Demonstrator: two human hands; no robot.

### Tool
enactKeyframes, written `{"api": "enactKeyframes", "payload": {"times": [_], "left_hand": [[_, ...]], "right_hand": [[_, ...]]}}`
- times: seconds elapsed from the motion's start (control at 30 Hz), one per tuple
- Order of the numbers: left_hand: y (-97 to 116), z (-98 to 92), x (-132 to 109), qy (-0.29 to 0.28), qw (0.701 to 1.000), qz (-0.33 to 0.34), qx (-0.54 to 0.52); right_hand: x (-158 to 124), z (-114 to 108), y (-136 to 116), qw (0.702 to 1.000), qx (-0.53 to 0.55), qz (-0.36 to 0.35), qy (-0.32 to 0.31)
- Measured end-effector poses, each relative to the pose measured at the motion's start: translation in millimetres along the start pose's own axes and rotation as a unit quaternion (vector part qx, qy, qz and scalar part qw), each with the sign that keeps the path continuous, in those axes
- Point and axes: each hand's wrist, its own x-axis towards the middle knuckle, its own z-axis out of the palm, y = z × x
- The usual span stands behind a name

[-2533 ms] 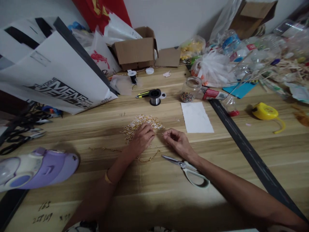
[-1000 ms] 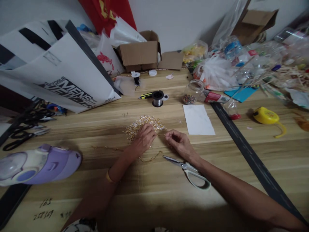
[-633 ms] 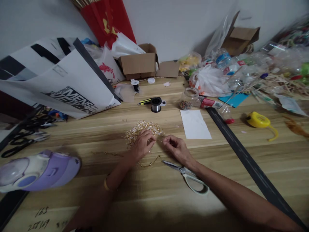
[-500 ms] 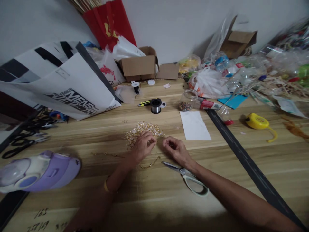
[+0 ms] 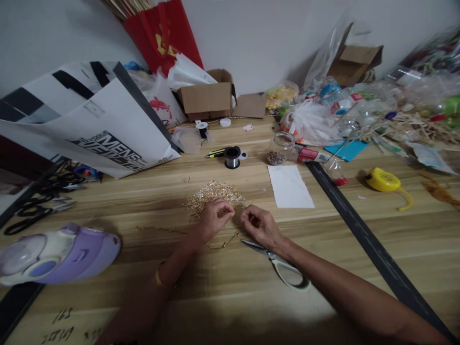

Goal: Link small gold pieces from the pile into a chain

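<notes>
Left hand (image 5: 217,219): curled, thumb and forefinger drawn together; right hand (image 5: 261,226) likewise, facing it across a small gap. Cannot tell whether either pinches anything (too fine to resolve).

Loose, glittering heap of gold-and-clear small pieces (image 5: 212,190) lies on the pale wood-grain worktop (image 5: 223,302), just beyond the left hand, the nearer one; long axis roughly left to right. Thin gold-coloured metal chain (image 5: 225,243) lies nearer the wearer, curved, partly hidden by the left forearm. Steel-bladed scissors with pale looped handles (image 5: 272,255) lie beside the right wrist, tips toward the chain.
</notes>
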Motion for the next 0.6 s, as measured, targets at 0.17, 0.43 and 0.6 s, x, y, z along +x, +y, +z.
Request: {"api": "enactKeyframes", "payload": {"times": [0.17,0.43,0.6], "left_hand": [[0.6,0.4,0.1,-0.004,1.000,-0.004,0.003],[1.1,0.6,0.3,-0.007,1.000,0.002,-0.007],[1.5,1.0,0.2,-0.008,1.000,-0.005,-0.004]], "right_hand": [[0.4,-0.4,-0.2,1.000,-0.003,-0.004,-0.002],[0.4,-1.7,-2.2,1.000,-0.014,-0.003,-0.013],[0.0,-0.8,-1.0,1.000,-0.009,-0.005,-0.008]]}}
